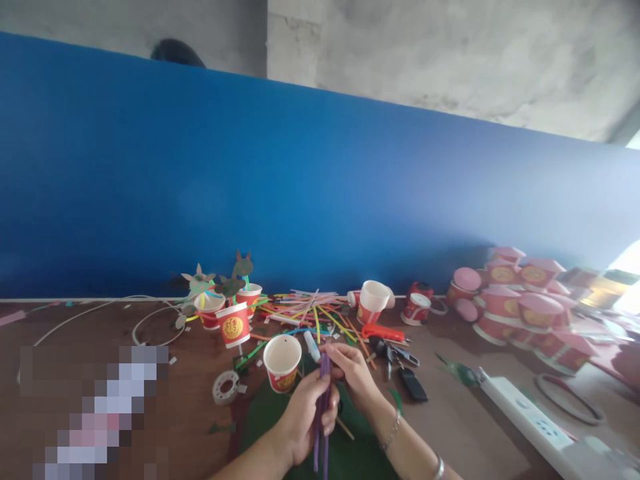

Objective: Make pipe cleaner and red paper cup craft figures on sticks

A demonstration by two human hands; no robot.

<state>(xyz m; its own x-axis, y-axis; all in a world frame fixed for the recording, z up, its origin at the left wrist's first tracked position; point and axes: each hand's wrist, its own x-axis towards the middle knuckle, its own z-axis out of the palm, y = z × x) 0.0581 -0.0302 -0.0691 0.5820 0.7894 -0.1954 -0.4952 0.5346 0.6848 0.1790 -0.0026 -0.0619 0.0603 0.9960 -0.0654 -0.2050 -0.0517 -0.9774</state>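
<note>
Two long, thin purple straws (318, 443) stand nearly upright in front of me, their lower ends hanging toward the bottom edge. My left hand (305, 413) is closed around them at mid-length. At their upper ends, my right hand (353, 373) pinches with thumb and fingertips. Just left of my hands stands an upright paper cup (283, 363), red and white with a gold emblem. Behind the fingertips lies a small white-and-blue tube (311, 347). Dark green material (265, 427) is spread beneath my hands, with a thin stick partly showing.
Coloured straws (300, 310) are heaped at the back. Cups with animal cutouts (233, 325) stand left, near a tape roll (226, 387). On the right are an orange cutter (383, 333), keys (390, 360), a power strip (530, 413) and stacked pink-topped cups (540, 310). A blue partition (300, 187) rises behind.
</note>
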